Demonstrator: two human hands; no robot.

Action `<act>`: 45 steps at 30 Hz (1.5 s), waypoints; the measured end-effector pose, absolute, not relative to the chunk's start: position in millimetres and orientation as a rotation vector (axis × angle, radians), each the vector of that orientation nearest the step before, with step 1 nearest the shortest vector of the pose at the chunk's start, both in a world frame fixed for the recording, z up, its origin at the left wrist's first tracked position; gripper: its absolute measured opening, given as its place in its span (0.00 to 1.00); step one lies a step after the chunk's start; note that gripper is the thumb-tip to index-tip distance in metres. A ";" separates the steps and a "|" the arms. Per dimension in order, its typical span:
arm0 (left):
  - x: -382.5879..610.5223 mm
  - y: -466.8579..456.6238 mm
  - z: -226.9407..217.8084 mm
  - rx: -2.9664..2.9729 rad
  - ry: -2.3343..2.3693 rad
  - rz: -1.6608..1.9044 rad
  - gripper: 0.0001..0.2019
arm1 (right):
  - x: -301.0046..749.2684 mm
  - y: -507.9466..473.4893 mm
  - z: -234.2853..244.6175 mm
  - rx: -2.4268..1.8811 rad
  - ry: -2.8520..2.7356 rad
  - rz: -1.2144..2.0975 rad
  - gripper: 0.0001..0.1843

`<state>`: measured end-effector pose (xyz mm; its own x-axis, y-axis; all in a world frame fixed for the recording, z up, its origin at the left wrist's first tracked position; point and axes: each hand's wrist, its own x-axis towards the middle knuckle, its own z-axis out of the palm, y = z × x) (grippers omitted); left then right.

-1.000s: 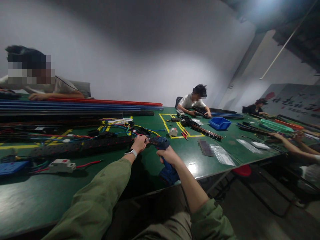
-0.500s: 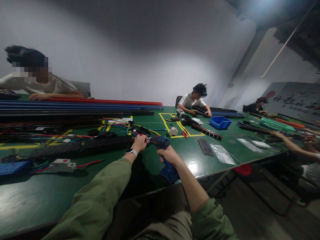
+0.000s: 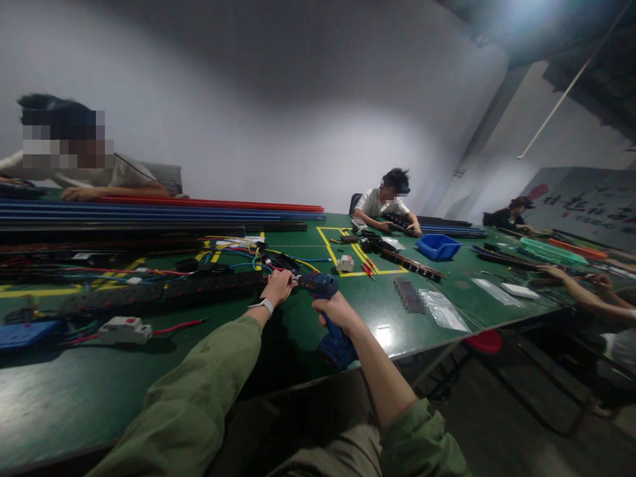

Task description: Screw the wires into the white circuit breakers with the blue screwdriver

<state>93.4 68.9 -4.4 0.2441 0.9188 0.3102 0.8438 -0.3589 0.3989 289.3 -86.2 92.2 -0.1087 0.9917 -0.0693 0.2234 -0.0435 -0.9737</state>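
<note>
My right hand (image 3: 338, 313) is wrapped round the handle of a blue cordless drill (image 3: 325, 311) whose nose points left over the green table (image 3: 59, 391). My left hand (image 3: 278, 286), with a watch on its wrist, is closed on the near end of a long black power strip (image 3: 163, 289) right at the drill's tip. Coloured wires (image 3: 238, 255) lie tangled just behind both hands.
A white breaker (image 3: 122, 328) with a red wire and a blue part (image 3: 24, 332) lie at the left. Long blue, red and black rails (image 3: 163, 212) are stacked at the back. A blue bin (image 3: 437, 246), plastic bags (image 3: 444, 310) and other people working are to the right.
Hardly anything has moved: both hands stay at the strip's end with the drill. The person at the far right has shifted their arms a little.
</note>
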 end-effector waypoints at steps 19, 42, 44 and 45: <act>94.3 68.2 -3.1 2.353 1.692 0.747 0.13 | 291.9 -82.7 86.3 -1.359 -1.431 1.236 0.10; 94.2 72.6 -7.3 2.334 1.710 0.716 0.13 | 291.0 -85.0 90.4 -1.314 -1.429 1.253 0.14; 94.4 71.2 -5.7 2.330 1.709 0.721 0.13 | 290.4 -86.1 92.3 -1.316 -1.429 1.247 0.15; 94.5 70.6 -5.0 2.328 1.704 0.726 0.13 | 290.0 -86.5 93.1 -1.323 -1.427 1.244 0.15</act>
<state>94.5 70.6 -5.0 0.2300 0.9307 0.2846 0.8499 -0.3345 0.4072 290.0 -86.5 93.1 -0.1241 0.9905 -0.0593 0.1940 -0.0344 -0.9804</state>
